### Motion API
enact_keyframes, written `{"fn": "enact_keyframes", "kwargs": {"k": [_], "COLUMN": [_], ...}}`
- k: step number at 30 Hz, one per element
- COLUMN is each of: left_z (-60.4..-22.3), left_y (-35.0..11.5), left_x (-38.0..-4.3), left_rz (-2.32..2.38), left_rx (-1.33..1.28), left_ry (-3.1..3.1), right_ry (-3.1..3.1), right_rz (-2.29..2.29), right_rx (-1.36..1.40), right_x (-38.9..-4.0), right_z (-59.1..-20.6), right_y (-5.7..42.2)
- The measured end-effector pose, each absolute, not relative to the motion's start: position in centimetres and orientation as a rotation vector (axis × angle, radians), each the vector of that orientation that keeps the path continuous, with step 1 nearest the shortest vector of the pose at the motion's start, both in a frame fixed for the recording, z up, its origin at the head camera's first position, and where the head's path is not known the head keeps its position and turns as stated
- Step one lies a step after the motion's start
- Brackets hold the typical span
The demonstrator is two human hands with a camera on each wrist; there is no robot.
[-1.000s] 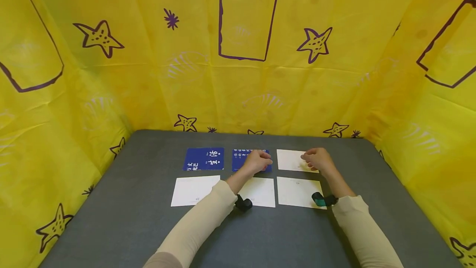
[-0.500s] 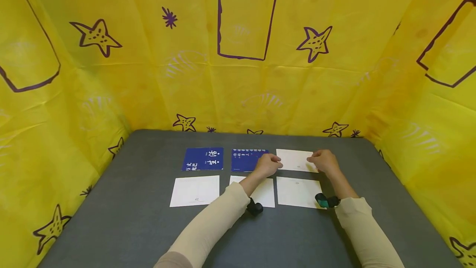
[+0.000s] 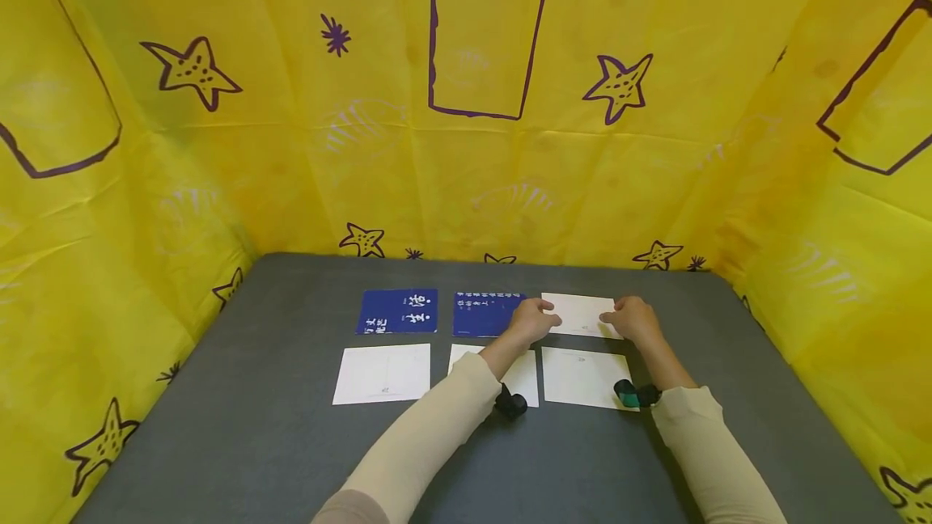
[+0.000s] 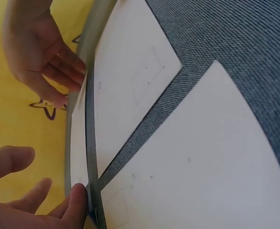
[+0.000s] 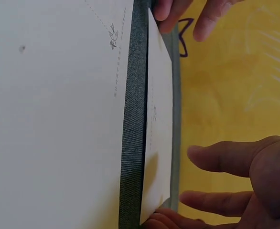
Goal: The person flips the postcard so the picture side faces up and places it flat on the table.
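Six would-be neighbours aside, the white postcard (image 3: 581, 314) at the back right lies between both hands. My left hand (image 3: 531, 322) is at its left edge, overlapping the corner of a blue postcard (image 3: 476, 319) with white characters. In the left wrist view its fingers (image 4: 77, 202) are spread, one fingertip right at the postcard's edge. My right hand (image 3: 633, 319) is at the opposite edge. The right wrist view shows its thumb and fingers apart, the lower fingers (image 5: 164, 218) touching the postcard's end. A small printed drawing shows on the white face.
Another blue postcard (image 3: 397, 311) lies at the back left. In the front row are white postcards at left (image 3: 382, 373), middle (image 3: 520, 374), partly under my left forearm, and right (image 3: 586, 377). Yellow patterned cloth (image 3: 466, 184) walls the grey table (image 3: 240, 411).
My left hand has moved right, from over the middle blue postcard to the white postcard's left edge. My right hand has shifted slightly right to its right edge.
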State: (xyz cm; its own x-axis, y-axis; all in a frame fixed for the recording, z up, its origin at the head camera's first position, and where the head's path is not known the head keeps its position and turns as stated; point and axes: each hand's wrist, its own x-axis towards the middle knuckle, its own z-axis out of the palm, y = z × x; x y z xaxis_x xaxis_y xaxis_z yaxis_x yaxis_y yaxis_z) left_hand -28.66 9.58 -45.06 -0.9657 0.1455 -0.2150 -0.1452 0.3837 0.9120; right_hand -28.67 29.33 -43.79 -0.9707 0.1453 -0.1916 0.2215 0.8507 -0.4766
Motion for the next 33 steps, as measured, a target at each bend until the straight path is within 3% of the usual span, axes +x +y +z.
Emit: {"fn": "enact_keyframes", "kwargs": {"k": [12,21,33], "left_z": [-45.5,-44.1,-44.3], "left_y": [9.5,9.7,9.8], "left_x": [-28.7,-28.2,-28.7], "left_rz": [1.742,1.437,1.684], "left_rx": [-0.112,-0.142,-0.32], "left_ry": [2.243,2.607,2.332], "right_ry": [2.717,2.863,2.596], "right_rz": [-1.165,-0.93,-1.299], "right_rx": [0.474,0.381,0.542], "right_x": [-28.8,-28.5,-28.8], "right_z": [-44.3,-43.4,-44.1], "right_y": [29.8,29.2,30.2]}}
